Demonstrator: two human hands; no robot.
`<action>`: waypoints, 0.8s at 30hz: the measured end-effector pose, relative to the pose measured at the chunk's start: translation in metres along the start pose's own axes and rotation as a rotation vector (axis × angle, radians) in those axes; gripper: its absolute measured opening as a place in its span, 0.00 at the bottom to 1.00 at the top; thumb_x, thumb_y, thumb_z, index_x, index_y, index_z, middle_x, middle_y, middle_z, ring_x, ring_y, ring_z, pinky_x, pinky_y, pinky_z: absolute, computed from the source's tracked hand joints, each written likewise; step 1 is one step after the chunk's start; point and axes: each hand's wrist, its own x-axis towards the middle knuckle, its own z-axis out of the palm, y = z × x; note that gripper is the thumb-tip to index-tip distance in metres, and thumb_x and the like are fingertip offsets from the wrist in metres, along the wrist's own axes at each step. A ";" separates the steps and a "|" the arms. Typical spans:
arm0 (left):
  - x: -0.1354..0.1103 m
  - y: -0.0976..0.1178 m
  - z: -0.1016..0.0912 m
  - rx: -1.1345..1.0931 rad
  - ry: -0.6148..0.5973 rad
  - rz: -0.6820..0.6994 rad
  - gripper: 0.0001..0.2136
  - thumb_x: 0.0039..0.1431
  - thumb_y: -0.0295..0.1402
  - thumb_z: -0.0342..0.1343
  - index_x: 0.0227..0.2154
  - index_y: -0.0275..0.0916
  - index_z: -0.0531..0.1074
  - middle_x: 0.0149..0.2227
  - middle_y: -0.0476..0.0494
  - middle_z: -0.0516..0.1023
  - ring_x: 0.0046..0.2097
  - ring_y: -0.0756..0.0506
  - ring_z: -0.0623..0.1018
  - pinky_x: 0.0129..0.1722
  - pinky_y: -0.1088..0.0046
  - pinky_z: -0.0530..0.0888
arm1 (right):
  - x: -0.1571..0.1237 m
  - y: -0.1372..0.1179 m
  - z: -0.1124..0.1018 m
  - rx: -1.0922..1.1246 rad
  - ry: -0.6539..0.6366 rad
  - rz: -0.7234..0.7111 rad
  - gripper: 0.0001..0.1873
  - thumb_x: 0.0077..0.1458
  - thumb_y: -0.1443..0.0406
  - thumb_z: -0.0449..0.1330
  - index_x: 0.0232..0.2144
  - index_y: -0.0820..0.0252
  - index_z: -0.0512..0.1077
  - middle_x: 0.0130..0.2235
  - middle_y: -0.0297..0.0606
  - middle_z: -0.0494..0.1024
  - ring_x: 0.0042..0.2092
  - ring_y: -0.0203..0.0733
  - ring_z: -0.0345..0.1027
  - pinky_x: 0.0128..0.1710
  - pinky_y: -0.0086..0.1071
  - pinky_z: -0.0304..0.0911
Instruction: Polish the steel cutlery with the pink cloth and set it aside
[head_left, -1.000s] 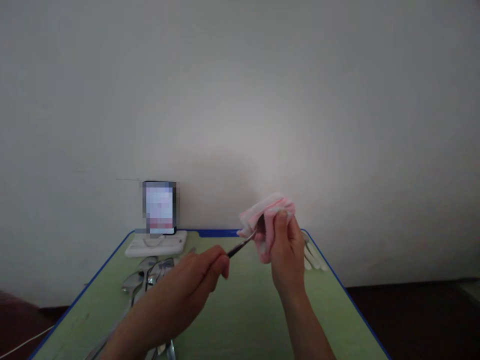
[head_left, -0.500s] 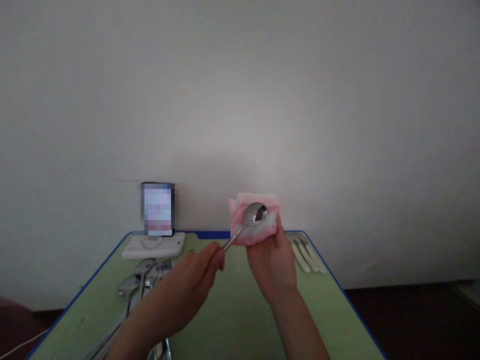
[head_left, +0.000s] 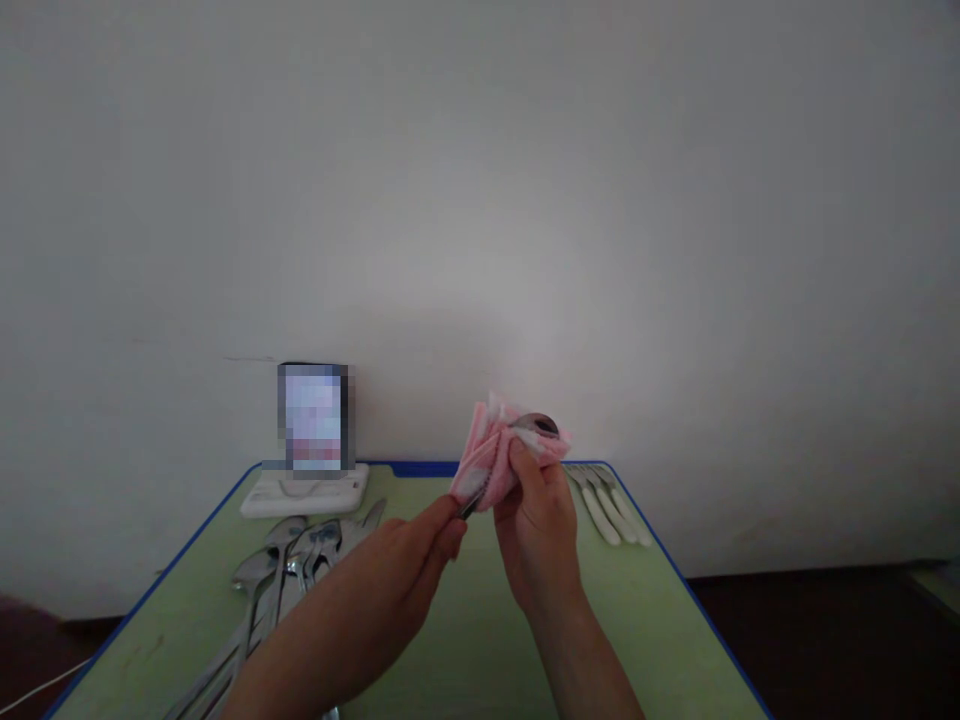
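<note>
One shiny steel spoon (head_left: 543,424) above the green, blue-edged tabletop (head_left: 480,630) slants lengthwise forward-right from the left hand (head_left: 420,548), pinching its handle, its bowl nearer the right hand (head_left: 541,512), which clasps soft pink-and-white cloth (head_left: 491,468) around it.

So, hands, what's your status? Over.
Left hand holds spoon by handle. Right hand holds cloth around it. Bowl shows. Left forearm hides some cutlery.
</note>
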 end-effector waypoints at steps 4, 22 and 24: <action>0.001 0.002 0.003 0.035 -0.017 -0.034 0.17 0.63 0.40 0.32 0.40 0.43 0.65 0.31 0.48 0.74 0.32 0.48 0.73 0.34 0.73 0.66 | 0.003 0.005 -0.004 -0.119 0.053 -0.082 0.09 0.50 0.60 0.54 0.30 0.59 0.63 0.30 0.32 0.70 0.31 0.33 0.64 0.36 0.29 0.62; -0.018 -0.009 -0.026 0.183 -0.101 -0.044 0.19 0.57 0.42 0.41 0.15 0.38 0.62 0.16 0.54 0.60 0.21 0.53 0.60 0.22 0.76 0.52 | -0.003 -0.059 -0.046 -1.275 -0.912 0.057 0.06 0.49 0.69 0.55 0.31 0.59 0.70 0.28 0.30 0.72 0.28 0.33 0.61 0.27 0.25 0.53; -0.017 -0.007 -0.026 0.170 -0.114 -0.031 0.20 0.57 0.42 0.42 0.14 0.37 0.61 0.15 0.54 0.56 0.20 0.54 0.57 0.21 0.76 0.50 | -0.005 -0.061 -0.045 -1.289 -0.928 0.063 0.05 0.48 0.70 0.55 0.29 0.58 0.70 0.26 0.29 0.71 0.27 0.32 0.60 0.26 0.24 0.51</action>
